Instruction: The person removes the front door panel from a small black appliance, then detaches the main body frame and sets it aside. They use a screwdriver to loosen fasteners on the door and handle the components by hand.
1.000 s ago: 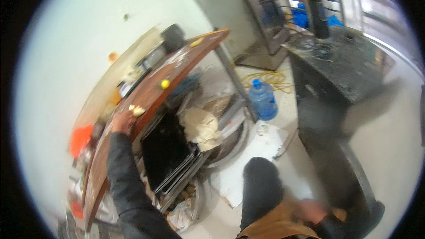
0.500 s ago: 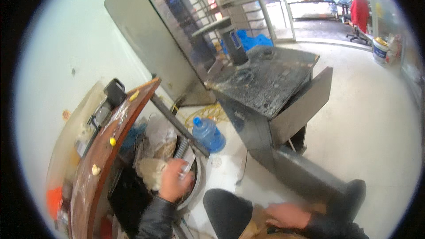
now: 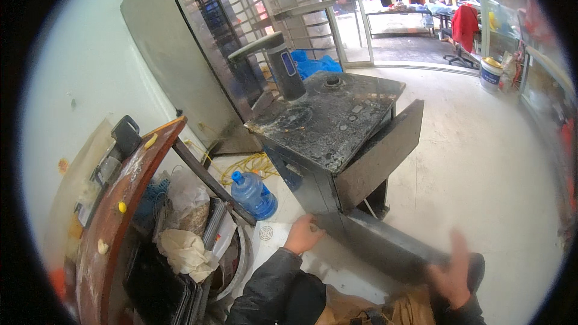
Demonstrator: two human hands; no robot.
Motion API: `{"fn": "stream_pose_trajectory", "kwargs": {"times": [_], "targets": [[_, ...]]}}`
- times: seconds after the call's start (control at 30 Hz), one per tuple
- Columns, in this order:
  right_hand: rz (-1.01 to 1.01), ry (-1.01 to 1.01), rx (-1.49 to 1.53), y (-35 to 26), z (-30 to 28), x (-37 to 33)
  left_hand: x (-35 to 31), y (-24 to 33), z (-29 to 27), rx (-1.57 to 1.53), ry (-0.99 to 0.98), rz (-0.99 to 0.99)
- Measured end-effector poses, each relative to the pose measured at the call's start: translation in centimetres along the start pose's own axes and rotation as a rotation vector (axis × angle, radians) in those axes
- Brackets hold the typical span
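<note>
My left hand (image 3: 304,235), in a dark sleeve, is beside the lower side of a black metal machine (image 3: 337,138). Its fingers curl closed; whatever they may hold is too small to make out. To the right, my right hand (image 3: 451,274) is raised with its fingers spread apart, smeared by motion and holding nothing I can see. Near it lies the machine's long, low dark base (image 3: 385,238). A grey panel (image 3: 382,156) tilts out from the machine's side, and a dark post with a flat arm (image 3: 288,69) rises from its dusty top.
A blue water jug (image 3: 253,195) stands on the floor left of the machine. Further left, a floury wooden table (image 3: 120,222) overhangs a round bin (image 3: 241,265) with cloth and bags. A steel cabinet (image 3: 174,54) stands behind; a white bucket (image 3: 490,73) is by the doorway.
My left hand has left the bin and moved right to the machine's lower side. My right hand has risen from my lap, rightward, fingers spread. The view has shifted too.
</note>
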State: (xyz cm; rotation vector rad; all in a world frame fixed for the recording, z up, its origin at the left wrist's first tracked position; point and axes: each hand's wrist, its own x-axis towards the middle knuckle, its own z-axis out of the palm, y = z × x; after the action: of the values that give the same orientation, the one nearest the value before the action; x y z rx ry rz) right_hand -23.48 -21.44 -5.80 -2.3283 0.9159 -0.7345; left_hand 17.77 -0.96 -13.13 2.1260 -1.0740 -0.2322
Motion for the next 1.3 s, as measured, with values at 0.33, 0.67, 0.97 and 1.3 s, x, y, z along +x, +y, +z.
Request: {"fn": "stream_pose_trajectory", "kwargs": {"times": [0.33, 0.67, 0.97, 1.3], "targets": [[-0.053, -0.26, 0.091, 0.0, -0.8, -0.6, 1.3, -0.9, 4.4, -0.005, -0.161, -0.181], [-0.104, -0.325, 0.168, -2.1, -0.6, -3.9, 0.9, -0.1, 3.8, -0.102, -0.172, -0.197], [-0.113, -0.308, 0.199, -0.4, 0.2, -0.9, 0.0, -0.1, 2.5, -0.077, -0.123, -0.265], [-0.061, -0.297, 0.326, -2.3, 1.6, -1.4, -0.1, 0.4, 3.0, -0.23, -0.08, -0.227]]}}
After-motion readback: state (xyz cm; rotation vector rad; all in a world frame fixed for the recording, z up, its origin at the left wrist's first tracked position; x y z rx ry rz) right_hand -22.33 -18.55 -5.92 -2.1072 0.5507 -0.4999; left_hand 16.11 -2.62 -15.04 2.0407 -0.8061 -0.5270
